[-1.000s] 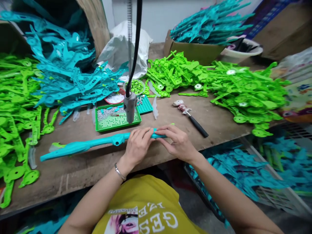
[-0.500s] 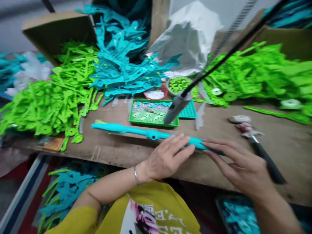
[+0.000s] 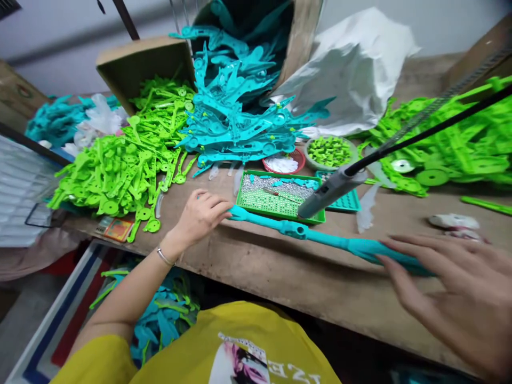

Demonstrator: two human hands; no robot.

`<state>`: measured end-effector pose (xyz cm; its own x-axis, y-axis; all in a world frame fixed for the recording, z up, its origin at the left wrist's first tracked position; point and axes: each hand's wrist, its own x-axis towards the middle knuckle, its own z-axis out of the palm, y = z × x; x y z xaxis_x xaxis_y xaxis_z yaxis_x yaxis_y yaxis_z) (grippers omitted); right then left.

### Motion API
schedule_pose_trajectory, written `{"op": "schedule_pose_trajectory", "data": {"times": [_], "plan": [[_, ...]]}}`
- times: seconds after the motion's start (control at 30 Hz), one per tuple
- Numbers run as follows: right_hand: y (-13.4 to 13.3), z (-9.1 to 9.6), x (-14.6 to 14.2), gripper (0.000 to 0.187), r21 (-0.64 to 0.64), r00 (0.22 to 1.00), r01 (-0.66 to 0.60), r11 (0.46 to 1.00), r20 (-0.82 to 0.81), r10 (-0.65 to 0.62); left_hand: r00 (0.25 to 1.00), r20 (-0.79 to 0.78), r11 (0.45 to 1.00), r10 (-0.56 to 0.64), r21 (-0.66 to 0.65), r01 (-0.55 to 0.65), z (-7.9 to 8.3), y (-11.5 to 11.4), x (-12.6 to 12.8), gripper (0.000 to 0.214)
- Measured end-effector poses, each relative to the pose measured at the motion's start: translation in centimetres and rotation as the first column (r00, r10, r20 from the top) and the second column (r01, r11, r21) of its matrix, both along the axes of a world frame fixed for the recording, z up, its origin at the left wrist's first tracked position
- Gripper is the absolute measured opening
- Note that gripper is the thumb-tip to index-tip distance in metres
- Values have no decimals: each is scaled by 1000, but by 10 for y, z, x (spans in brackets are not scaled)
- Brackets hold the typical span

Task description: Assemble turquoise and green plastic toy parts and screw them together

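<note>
A long teal plastic part (image 3: pixel 328 238) with a round hole near its middle stretches between my two hands, above the front of the table. My left hand (image 3: pixel 202 213), wearing a bracelet, has its fingers closed round the part's left end. At the other end, my right hand (image 3: pixel 460 282) pinches the wider right section between thumb and fingers. Just behind the part sits a green tray (image 3: pixel 280 202) with small metal pieces, teal bits and a thin tool in it. A grey cylindrical device (image 3: pixel 332 192) hangs over that tray's right side.
Green plastic parts (image 3: pixel 116 170) are heaped at left; teal parts (image 3: pixel 244 128) pile up behind the tray. A bowl of small green pieces (image 3: pixel 330 152) and a red basket (image 3: pixel 296 160) stand beyond it. More green parts (image 3: pixel 452 144) lie at right, behind the black arm (image 3: pixel 428 122).
My left hand has moved from the part's right-middle to its left end. The view has shifted, and my right hand still holds the right end.
</note>
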<state>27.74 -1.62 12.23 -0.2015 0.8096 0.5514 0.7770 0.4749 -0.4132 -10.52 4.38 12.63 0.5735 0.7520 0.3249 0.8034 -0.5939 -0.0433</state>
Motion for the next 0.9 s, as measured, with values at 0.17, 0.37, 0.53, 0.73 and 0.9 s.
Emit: {"op": "schedule_pose_trajectory", "data": {"times": [0.17,0.37,0.53,0.73,0.9], "plan": [[16,-5,-136,35,-17,948,-301,954,-113,297,998,27,998,-58,37,57,-2,4,-6,27],[59,-33,-207,12,-187,945,-312,931,-159,285,988,37,987,-149,65,147,-2,5,-16,22],[56,-48,-210,16,-3,917,-324,946,-248,313,979,57,974,-195,130,187,-5,3,-19,16],[5,-85,-213,22,30,904,-323,946,-286,318,970,53,966,-236,120,228,-34,-44,-29,28],[-32,-91,-166,31,7,933,-301,954,-203,296,980,30,979,-194,75,192,-76,-76,-19,53]]}}
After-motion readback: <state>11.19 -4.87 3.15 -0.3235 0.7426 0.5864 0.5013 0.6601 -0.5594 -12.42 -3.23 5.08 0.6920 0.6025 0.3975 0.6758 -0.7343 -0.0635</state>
